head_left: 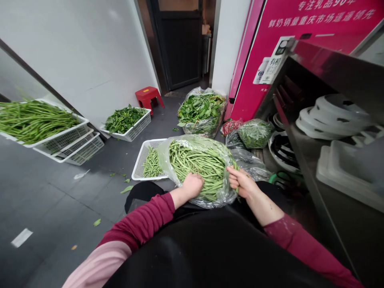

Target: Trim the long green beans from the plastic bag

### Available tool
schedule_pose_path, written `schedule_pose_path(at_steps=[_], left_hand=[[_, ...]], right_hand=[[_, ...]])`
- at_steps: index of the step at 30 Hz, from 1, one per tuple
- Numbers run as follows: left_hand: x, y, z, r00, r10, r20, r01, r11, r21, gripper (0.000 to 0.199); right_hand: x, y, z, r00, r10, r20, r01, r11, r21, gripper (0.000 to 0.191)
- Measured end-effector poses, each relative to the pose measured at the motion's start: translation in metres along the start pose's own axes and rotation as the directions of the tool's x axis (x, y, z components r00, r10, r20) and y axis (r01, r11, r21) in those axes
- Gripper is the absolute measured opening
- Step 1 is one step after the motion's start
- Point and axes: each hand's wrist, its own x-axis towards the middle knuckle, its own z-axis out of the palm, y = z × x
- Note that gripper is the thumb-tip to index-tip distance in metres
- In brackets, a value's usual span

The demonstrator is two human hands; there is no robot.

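Observation:
A clear plastic bag full of long green beans lies open across my lap. My left hand is curled closed on the beans at the bag's near side, its fingertips mostly hidden. At the bag's right rim, my right hand is closed with thumb and fingers pinching the plastic, close to some bean ends. A white basket with short bean pieces stands on the floor behind and left of the bag, partly covered by it.
Stacked white baskets with long green stems stand at left. Beyond are a basket of leafy greens, a red stool and a large bag of greens. A metal shelf with white containers borders the right.

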Motion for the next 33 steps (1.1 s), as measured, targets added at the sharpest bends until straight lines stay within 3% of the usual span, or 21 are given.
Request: schedule_pose_path(at_steps=[2, 3, 5, 7, 8, 10, 11, 13, 15, 16, 17, 18, 19, 21, 22, 24, 27, 30, 33], left_hand=[[0.000, 0.007, 0.007, 0.999, 0.023, 0.026, -0.024, 0.999, 0.021, 0.015], [0.000, 0.009, 0.007, 0.999, 0.036, 0.023, -0.037, 0.999, 0.027, 0.015], [-0.001, 0.007, -0.004, 0.996, 0.094, -0.005, -0.093, 0.995, 0.041, 0.014], [-0.003, 0.003, -0.025, 0.981, 0.176, -0.076, -0.171, 0.983, 0.073, 0.014], [-0.004, 0.001, -0.038, 0.968, 0.220, -0.122, -0.210, 0.974, 0.090, 0.015], [-0.005, -0.003, -0.066, 0.933, 0.295, -0.208, -0.276, 0.954, 0.116, 0.018], [-0.005, -0.005, -0.078, 0.911, 0.313, -0.268, -0.291, 0.949, 0.120, 0.019], [-0.005, -0.008, -0.098, 0.855, 0.255, -0.452, -0.247, 0.966, 0.078, 0.019], [-0.006, -0.009, -0.107, 0.757, 0.073, -0.649, -0.153, 0.986, -0.067, 0.021], [-0.008, -0.009, -0.107, 0.711, -0.039, -0.702, -0.122, 0.977, -0.177, 0.022], [-0.010, -0.008, -0.104, 0.697, -0.137, -0.704, -0.116, 0.947, -0.299, 0.022], [-0.013, -0.005, -0.099, 0.730, -0.211, -0.650, -0.126, 0.893, -0.432, 0.022], [-0.016, -0.001, -0.092, 0.804, -0.249, -0.540, -0.132, 0.810, -0.571, 0.023], [-0.022, 0.010, -0.077, 0.959, -0.190, -0.212, -0.070, 0.567, -0.821, 0.028], [-0.025, 0.015, -0.070, 0.990, -0.127, -0.067, -0.005, 0.435, -0.900, 0.031], [-0.029, 0.025, -0.059, 0.995, -0.046, 0.087, 0.095, 0.212, -0.973, 0.035], [-0.032, 0.031, -0.055, 0.993, -0.074, 0.097, 0.099, 0.015, -0.995, 0.032], [-0.032, 0.031, -0.058, 0.990, -0.076, 0.118, 0.115, -0.033, -0.993, 0.029], [-0.032, 0.033, -0.060, 0.981, -0.116, 0.157, 0.164, 0.060, -0.985, 0.027]], right_hand=[[0.005, 0.007, -0.007, 0.997, -0.079, -0.009, 0.074, 0.961, -0.266, 0.023], [0.007, 0.010, -0.007, 0.989, -0.145, 0.007, 0.134, 0.894, -0.428, 0.022], [0.010, 0.016, -0.005, 0.960, -0.254, 0.121, 0.265, 0.670, -0.693, 0.020], [0.014, 0.020, 0.000, 0.918, -0.260, 0.299, 0.390, 0.462, -0.796, 0.017], [0.016, 0.021, 0.004, 0.896, -0.246, 0.370, 0.441, 0.400, -0.803, 0.016], [0.018, 0.018, 0.011, 0.865, -0.270, 0.423, 0.498, 0.361, -0.788, 0.016], [0.018, 0.015, 0.015, 0.860, -0.310, 0.404, 0.503, 0.389, -0.772, 0.018], [0.017, 0.005, 0.021, 0.874, -0.374, 0.311, 0.479, 0.557, -0.678, 0.022], [0.013, -0.009, 0.024, 0.915, -0.340, 0.219, 0.404, 0.801, -0.443, 0.023], [0.011, -0.016, 0.024, 0.935, -0.296, 0.196, 0.344, 0.894, -0.288, 0.024], [0.009, -0.023, 0.024, 0.948, -0.253, 0.190, 0.280, 0.951, -0.133, 0.024], [0.007, -0.029, 0.023, 0.957, -0.218, 0.193, 0.222, 0.975, 0.003, 0.025], [0.005, -0.033, 0.023, 0.961, -0.192, 0.201, 0.172, 0.979, 0.111, 0.024], [0.003, -0.038, 0.021, 0.967, -0.153, 0.204, 0.101, 0.965, 0.242, 0.024], [0.003, -0.038, 0.021, 0.970, -0.137, 0.198, 0.079, 0.958, 0.275, 0.024], [0.002, -0.037, 0.021, 0.976, -0.121, 0.179, 0.062, 0.951, 0.304, 0.024], [0.001, -0.032, 0.022, 0.980, -0.143, 0.140, 0.095, 0.949, 0.302, 0.024], [-0.001, -0.030, 0.026, 0.978, -0.193, 0.079, 0.167, 0.950, 0.263, 0.024], [-0.003, -0.028, 0.031, 0.970, -0.241, 0.018, 0.233, 0.950, 0.210, 0.026]])
